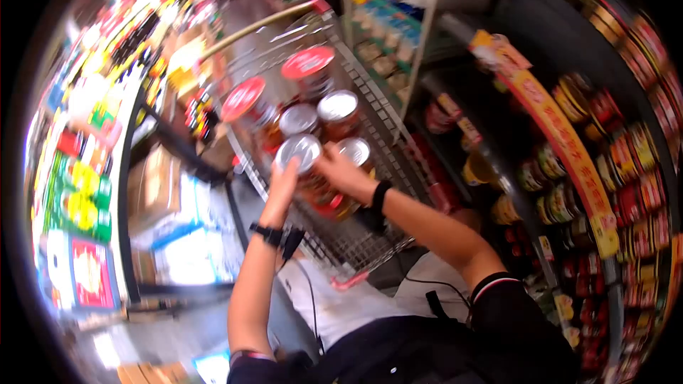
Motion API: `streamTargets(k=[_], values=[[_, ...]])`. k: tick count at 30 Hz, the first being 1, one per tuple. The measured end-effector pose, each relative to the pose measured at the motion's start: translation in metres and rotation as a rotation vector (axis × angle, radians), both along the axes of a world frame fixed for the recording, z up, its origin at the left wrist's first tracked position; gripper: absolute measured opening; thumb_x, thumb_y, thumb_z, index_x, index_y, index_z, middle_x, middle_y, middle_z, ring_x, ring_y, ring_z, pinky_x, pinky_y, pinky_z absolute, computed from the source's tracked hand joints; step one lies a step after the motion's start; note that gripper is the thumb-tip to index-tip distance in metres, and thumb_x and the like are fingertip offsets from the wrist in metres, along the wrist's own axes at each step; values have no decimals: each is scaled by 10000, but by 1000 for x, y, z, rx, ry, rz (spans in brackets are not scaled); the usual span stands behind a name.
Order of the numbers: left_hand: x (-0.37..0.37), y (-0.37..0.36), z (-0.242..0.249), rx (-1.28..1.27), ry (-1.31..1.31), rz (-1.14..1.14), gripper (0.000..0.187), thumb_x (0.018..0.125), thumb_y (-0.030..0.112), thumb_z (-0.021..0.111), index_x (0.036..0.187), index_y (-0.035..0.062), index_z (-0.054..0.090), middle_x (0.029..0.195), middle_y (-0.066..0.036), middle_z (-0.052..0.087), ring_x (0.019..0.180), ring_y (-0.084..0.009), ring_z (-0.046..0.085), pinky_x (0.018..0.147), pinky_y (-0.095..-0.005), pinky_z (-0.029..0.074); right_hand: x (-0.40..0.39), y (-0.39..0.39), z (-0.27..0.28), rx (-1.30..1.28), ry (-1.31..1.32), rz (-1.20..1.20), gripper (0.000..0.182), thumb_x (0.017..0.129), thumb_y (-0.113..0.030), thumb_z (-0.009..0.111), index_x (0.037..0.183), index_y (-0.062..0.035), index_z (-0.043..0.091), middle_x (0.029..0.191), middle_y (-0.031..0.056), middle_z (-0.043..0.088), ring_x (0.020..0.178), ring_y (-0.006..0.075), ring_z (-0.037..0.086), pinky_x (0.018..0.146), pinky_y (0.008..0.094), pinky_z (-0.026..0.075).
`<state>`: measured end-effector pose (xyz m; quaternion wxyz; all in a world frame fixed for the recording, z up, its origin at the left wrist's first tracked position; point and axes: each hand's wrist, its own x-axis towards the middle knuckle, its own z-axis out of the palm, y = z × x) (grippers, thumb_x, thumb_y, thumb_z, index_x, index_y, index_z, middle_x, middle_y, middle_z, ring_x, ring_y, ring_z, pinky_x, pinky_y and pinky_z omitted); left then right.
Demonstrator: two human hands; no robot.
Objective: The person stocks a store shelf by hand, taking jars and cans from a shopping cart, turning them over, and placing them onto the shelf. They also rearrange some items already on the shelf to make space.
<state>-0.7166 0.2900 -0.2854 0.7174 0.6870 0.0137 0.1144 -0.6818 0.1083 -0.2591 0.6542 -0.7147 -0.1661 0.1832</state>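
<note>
A metal shopping cart [370,85] stands in front of me with several cans and tubs in it. My left hand [284,178] and my right hand [343,171] are on either side of a silver-lidded can [299,152], their fingers closed round its upper part. Close to my right hand is another silver-lidded can [354,149]. Two more silver lids, a duller one [299,119] and a brighter one [338,105], lie beyond. Behind them are two red-lidded tubs, one at the left [244,98] and one at the right [308,62].
Shelves of jars with an orange label strip [555,121] rise close on the right. At the left is a rack of green and yellow packs [82,195], with a cardboard box [155,181] beside it. A shelf of pale packs [388,25] stands beyond the cart.
</note>
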Motion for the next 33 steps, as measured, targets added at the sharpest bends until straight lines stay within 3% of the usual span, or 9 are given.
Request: streamTargets(k=[2,4,9,13,14,17,18,21,33], values=[[-4,3,-1,-18,116,-2,450,980,273,567,1338,16,473,1245,-99,588,1100,-199,587,935,-338,484,-2,2,-9,42,-62,45,262,994,-260,548,1087,-17,512,981,64,592,936,114,524,805,300,483],[-11,0,3,-67,97,2,497,977,326,592,1341,15,460,1234,-89,588,1110,-173,568,957,-306,455,-5,4,-15,126,-96,50,276,1008,-234,521,1160,-5,508,1048,69,591,996,106,511,882,292,454],[-34,-25,49,63,86,-36,629,943,319,634,1426,17,368,1340,-109,509,1225,-192,491,1053,-326,373,-24,-14,14,91,-225,-38,521,1007,-223,495,1380,111,352,1256,233,551,1181,262,520,1015,349,393],[-49,-62,117,76,40,-140,759,891,165,678,1497,32,242,1389,-119,463,1278,-221,468,1066,-349,384,-36,-46,58,147,-303,-65,626,1014,-252,496,1445,132,255,1425,262,419,1341,286,407,1105,338,310],[-47,-68,126,39,39,-175,852,834,66,714,1510,30,198,1403,-132,443,1278,-230,474,1070,-357,393,-31,-48,50,158,-354,-107,658,1015,-258,498,1469,126,217,1510,264,322,1423,288,310,1158,333,234],[-39,-88,139,166,-170,-227,899,798,23,751,1508,27,201,1377,-127,469,1236,-211,517,1037,-331,432,-31,-80,82,237,-429,-127,650,1010,-311,483,1456,110,269,1496,280,336,1427,355,292,1163,357,236],[-38,-99,150,124,-167,-260,931,773,-59,739,1511,29,179,1386,-132,458,1255,-218,507,1052,-336,430,-35,-91,94,202,-537,-211,655,1009,-325,487,1450,113,281,1497,280,338,1427,356,296,1167,374,226],[-21,-124,169,248,-209,-298,963,750,-33,752,1518,19,173,1452,-139,384,1347,-238,414,1119,-362,371,-41,-129,125,140,-635,-315,645,1009,-323,492,1455,100,295,1492,300,337,1428,373,296,1167,384,220],[48,-304,225,29,-447,-570,934,700,-103,785,1444,-31,224,1422,-149,413,1310,-238,456,1082,-339,415,-37,-278,175,263,-895,-665,607,1038,-242,479,1505,49,223,1532,250,305,1433,304,308,1146,378,268]])
